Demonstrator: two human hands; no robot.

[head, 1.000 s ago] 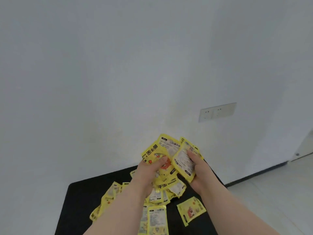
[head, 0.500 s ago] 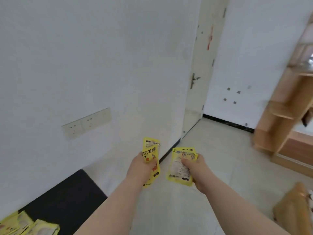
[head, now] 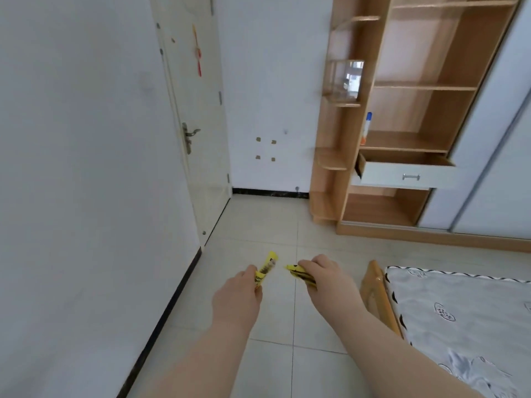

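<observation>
Gripping one bunch of yellow packets [head: 265, 268] in my left hand [head: 238, 294], fingers curled round it, I am pinching a second bunch [head: 298, 273] in my right hand [head: 327, 280], both arms reaching forward, low over the floor [head: 287, 225]. Gathering looks done; I am judging that stowing is left, maybe in the open drawer [head: 402, 170] ahead.

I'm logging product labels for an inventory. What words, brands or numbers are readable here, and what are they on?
No text reads whole.
left packets, gripped by the left hand: black capitals, blurred and partly covered, unreadable.
right packets, gripped by the right hand: seen edge-on, print unreadable.
bottle on the shelf unit: label too small to read.
</observation>
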